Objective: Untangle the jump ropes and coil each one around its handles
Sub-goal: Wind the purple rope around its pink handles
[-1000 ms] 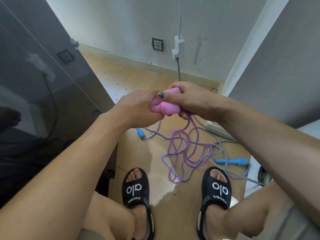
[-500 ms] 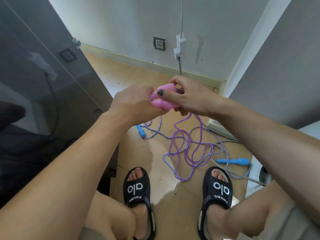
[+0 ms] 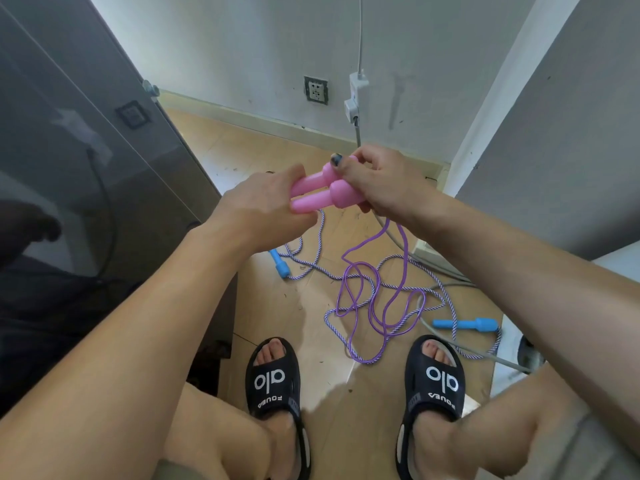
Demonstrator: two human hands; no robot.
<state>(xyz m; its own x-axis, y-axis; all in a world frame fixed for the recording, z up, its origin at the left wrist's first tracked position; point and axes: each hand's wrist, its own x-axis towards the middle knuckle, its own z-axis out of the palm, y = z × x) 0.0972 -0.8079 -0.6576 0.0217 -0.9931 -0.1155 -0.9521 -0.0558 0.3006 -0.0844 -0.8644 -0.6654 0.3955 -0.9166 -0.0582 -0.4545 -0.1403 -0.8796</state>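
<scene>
Two pink handles (image 3: 320,194) lie side by side, held above the floor. My left hand (image 3: 258,206) grips their near ends. My right hand (image 3: 377,183) is shut on their thicker far ends. A purple rope (image 3: 372,299) hangs from under my right hand and loops on the wooden floor between my feet. Under and around it lies a striped blue-and-white rope (image 3: 322,268), with one blue handle (image 3: 280,266) at the left and another blue handle (image 3: 465,323) at the right. The two ropes overlap on the floor.
My feet in black sandals (image 3: 275,379) stand at the bottom, either side of the ropes. A dark glass cabinet (image 3: 86,150) fills the left. A grey cable (image 3: 450,271) runs along the floor from a wall socket (image 3: 355,98). A grey wall (image 3: 554,133) closes the right.
Both hands lifted the pink handles slightly up and away. The purple rope's loops on the floor have shifted and spread out.
</scene>
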